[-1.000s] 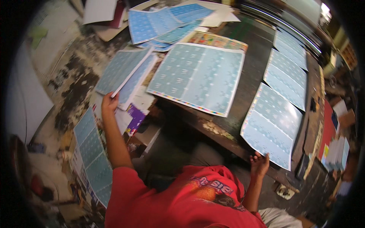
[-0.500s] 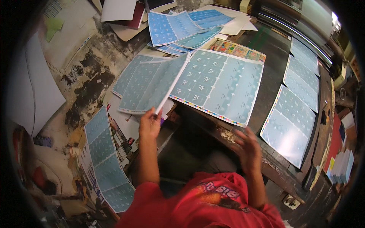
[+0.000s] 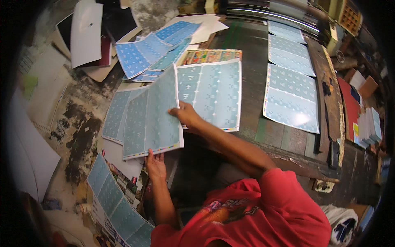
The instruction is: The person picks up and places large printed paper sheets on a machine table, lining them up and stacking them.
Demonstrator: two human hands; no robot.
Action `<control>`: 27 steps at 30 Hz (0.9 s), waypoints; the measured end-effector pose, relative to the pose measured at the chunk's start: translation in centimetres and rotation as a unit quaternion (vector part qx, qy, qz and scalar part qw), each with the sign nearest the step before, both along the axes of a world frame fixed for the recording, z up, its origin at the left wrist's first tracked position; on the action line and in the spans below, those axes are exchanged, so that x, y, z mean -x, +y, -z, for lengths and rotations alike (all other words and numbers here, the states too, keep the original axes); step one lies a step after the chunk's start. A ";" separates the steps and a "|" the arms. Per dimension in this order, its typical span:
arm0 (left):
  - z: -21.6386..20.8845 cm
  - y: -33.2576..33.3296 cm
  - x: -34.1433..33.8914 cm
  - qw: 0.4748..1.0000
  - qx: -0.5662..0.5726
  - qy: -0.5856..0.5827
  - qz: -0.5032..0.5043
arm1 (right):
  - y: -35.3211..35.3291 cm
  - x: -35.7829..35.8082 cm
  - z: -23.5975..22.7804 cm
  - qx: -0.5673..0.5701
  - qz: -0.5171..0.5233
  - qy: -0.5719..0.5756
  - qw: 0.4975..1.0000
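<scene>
A pale blue-green printed sheet [image 3: 152, 115] is held up and tilted in both my hands. My left hand [image 3: 155, 166] pinches its lower edge, with the thumb on the near face and the fingers partly behind. My right hand [image 3: 184, 114] reaches across and grips its right edge, thumb on the printed face. Behind the right forearm, a matching sheet [image 3: 218, 92] lies flat at the edge of the dark table. On the left, similar sheets [image 3: 117, 115] lie partly hidden by the held one.
Bluer printed sheets [image 3: 144, 53] lie at the back, beside a colourful printed strip [image 3: 212, 57]. Three pale sheets [image 3: 290, 96] line the dark table [image 3: 251, 86] toward a roller machine [image 3: 267, 14]. More printed sheets [image 3: 119, 206] hang at the lower left.
My right hand has moved left from the near table edge onto the held sheet's right edge. The sheet now stands more upright, my left hand still at its lower edge. The view has shifted right.
</scene>
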State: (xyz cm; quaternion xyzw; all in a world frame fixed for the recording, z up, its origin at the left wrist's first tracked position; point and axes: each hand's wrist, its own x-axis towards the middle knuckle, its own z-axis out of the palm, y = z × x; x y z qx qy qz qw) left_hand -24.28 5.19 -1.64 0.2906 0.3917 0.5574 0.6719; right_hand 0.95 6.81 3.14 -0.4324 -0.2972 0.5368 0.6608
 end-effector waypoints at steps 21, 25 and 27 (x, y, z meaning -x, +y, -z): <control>-5.1 -7.9 -16.7 0.902 -0.089 0.277 0.321 | -12.7 -19.7 1.5 0.223 0.061 -0.240 0.943; -8.2 -8.2 -23.3 0.641 -0.568 0.447 0.259 | -16.1 -20.1 0.0 0.280 0.165 -0.319 0.890; -5.6 -7.8 -23.2 0.522 -0.562 0.546 0.336 | -18.5 -20.5 0.5 0.238 0.216 -0.291 0.901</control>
